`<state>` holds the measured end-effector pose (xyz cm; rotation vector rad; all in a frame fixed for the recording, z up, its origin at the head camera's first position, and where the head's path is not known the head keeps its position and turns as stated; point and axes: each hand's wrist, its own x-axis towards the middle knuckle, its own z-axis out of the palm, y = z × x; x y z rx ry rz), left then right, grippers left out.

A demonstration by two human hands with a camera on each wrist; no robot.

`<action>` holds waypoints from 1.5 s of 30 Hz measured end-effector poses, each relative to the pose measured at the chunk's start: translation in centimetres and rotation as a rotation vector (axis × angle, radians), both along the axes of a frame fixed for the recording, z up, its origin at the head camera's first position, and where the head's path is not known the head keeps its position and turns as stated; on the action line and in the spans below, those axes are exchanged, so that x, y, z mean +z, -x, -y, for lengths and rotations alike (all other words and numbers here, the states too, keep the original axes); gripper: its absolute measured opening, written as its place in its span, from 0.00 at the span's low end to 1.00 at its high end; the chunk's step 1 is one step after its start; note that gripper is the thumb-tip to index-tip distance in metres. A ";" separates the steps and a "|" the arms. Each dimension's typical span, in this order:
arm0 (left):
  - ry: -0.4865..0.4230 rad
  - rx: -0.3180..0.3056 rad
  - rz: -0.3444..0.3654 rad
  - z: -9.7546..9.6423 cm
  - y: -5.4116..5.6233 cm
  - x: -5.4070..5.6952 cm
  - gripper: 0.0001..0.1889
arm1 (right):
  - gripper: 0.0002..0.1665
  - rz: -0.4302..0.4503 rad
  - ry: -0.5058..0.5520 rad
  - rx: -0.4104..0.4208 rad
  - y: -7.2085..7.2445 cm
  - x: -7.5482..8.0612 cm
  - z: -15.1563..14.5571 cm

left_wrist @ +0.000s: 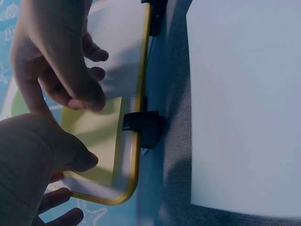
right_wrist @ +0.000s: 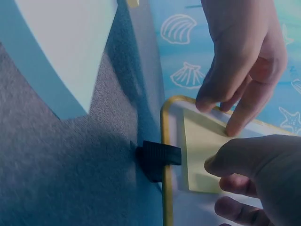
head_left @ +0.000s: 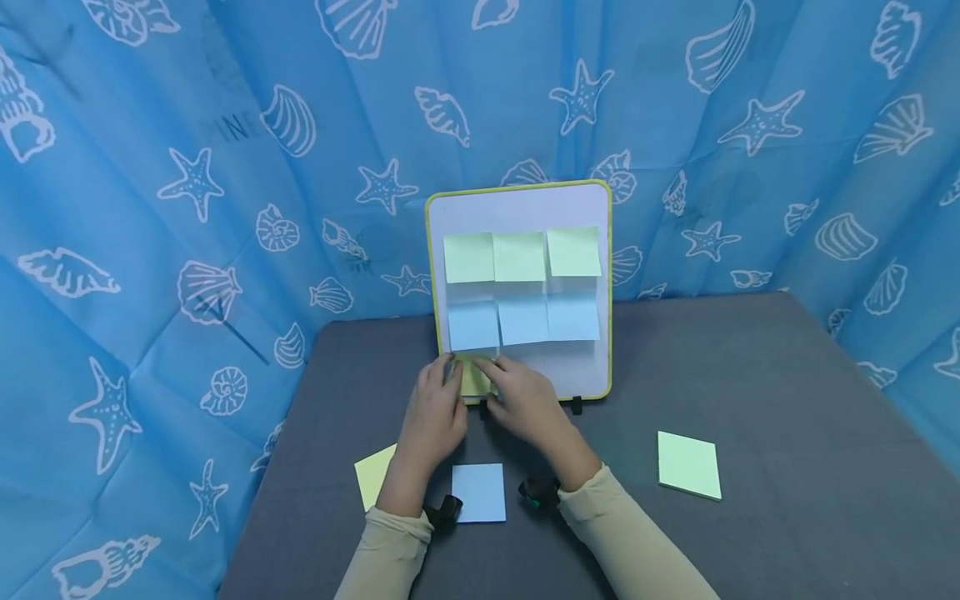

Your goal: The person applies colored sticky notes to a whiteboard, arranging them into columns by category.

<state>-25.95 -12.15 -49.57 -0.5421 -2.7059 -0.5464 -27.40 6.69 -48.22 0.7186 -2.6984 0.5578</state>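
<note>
A yellow sticky note (head_left: 474, 382) lies at the lower left of a yellow-framed whiteboard (head_left: 555, 371) that stands upright on the table. My left hand (head_left: 435, 412) touches the note's left side with its fingers. From the other side, my right hand (head_left: 528, 400) has its fingers against the note's upper right part. Both thumbs are low over the note in the wrist views. Above it, the board bears a row of green notes (head_left: 519, 257) and, under that, a row of blue notes (head_left: 522, 320). Fingers cover part of the yellow note.
Black clips (head_left: 576, 405) hold the board's bottom edge. On the grey table (head_left: 787, 417) are a blue pad (head_left: 480, 493) between my forearms, a yellow pad (head_left: 372, 473) partly behind my left wrist, and a green pad (head_left: 688, 465) at right. A blue shell-patterned curtain (head_left: 480, 50) hangs behind.
</note>
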 end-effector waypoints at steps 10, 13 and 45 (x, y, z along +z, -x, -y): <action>0.010 0.013 -0.038 -0.1 -0.2 -0.2 0.29 | 0.37 -0.024 -0.043 -0.013 -0.1 0.0 1.1; 0.004 0.006 -0.041 -0.1 -0.2 -0.2 0.29 | 0.37 -0.031 -0.047 -0.004 0.0 0.0 1.3; 0.004 0.025 -0.009 0.0 -0.4 -0.3 0.32 | 0.43 0.004 -0.034 -0.013 0.1 -0.5 2.1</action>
